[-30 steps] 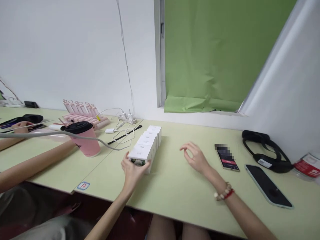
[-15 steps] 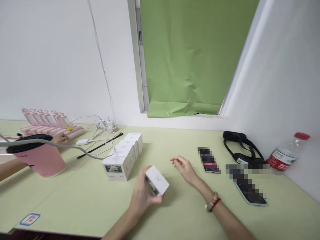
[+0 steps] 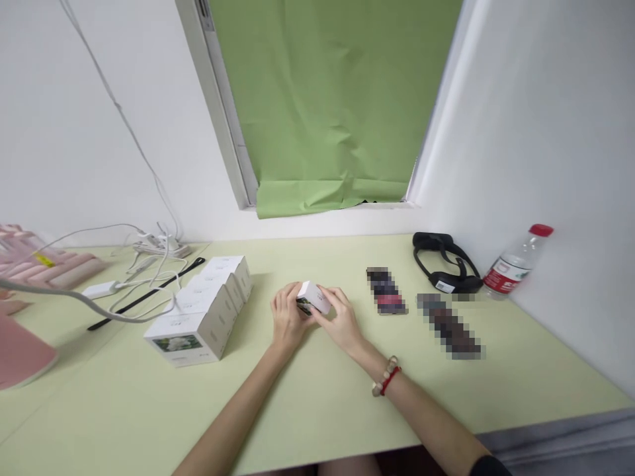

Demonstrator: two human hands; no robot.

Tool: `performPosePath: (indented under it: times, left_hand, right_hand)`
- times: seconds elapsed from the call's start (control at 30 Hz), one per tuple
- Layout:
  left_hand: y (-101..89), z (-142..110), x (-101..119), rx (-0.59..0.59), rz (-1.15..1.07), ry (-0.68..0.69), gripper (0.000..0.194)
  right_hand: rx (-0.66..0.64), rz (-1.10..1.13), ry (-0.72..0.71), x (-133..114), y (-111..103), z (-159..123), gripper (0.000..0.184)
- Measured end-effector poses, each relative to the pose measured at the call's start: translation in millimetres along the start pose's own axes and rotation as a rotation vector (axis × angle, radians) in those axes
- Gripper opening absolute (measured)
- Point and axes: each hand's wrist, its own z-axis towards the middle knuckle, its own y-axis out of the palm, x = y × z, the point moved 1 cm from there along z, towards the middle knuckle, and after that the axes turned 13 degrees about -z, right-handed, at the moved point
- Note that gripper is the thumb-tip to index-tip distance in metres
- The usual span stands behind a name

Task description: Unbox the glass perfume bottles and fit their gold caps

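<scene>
A small white box with a dark green picture on one side is held between my two hands, tilted, over the middle of the table. My left hand wraps its left side. With its thumb and fingers, my right hand grips the box from the right; a beaded bracelet and a red band circle that wrist. To the left stands a row of several like white boxes, the front one showing a white flower picture. What lies under the held box is hidden by my fingers.
Left of the row lie a black strap, white cables and a power strip. A pink cup and pink rolls are farther left. Rightward are two blurred phones, a black headset and a bottle.
My right hand has moved onto the box and now grips it together with my left. The view has shifted rightward, so the pink cup is partly out of frame.
</scene>
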Motion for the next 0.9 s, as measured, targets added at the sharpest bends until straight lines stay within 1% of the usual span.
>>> performPosePath:
  times: [0.07,0.17,0.27,0.33,0.4,0.47,0.6,0.7,0.8,0.9]
  left_hand:
    - [1.0,3,-11,0.009,0.004,0.047,0.059]
    - [4.6,10,-32,0.006,-0.023,0.154,0.06]
    - [7.6,15,-43,0.003,0.012,0.187,0.063]
    - [7.6,14,-41,0.009,0.05,0.177,0.063]
    - [6.3,12,-34,0.0,0.071,0.172,0.062]
    - [4.4,8,-26,-0.01,0.091,0.141,0.061]
    - [2.2,5,-14,0.011,0.103,0.076,0.06]
    - [3.4,6,-12,0.013,0.113,-0.008,0.057]
    - [3.4,8,-15,0.028,0.137,-0.089,0.052]
    - [-0.8,9,-18,0.041,0.145,-0.126,0.05]
  right_hand:
    - [0.04,-0.019,-0.004,2,8,3,0.042]
    - [0.041,-0.056,-0.042,7,20,10,0.042]
    - [0.067,-0.099,-0.06,12,28,14,0.042]
    - [0.092,-0.106,-0.069,15,29,14,0.041]
    - [0.112,-0.114,-0.077,18,29,11,0.04]
    - [0.122,-0.136,-0.09,21,28,8,0.039]
    - [0.141,-0.198,-0.097,21,27,4,0.039]
    - [0.199,-0.22,-0.062,17,31,8,0.034]
    - [0.24,-0.194,-0.024,10,37,15,0.028]
    - [0.27,-0.158,-0.029,2,41,18,0.015]
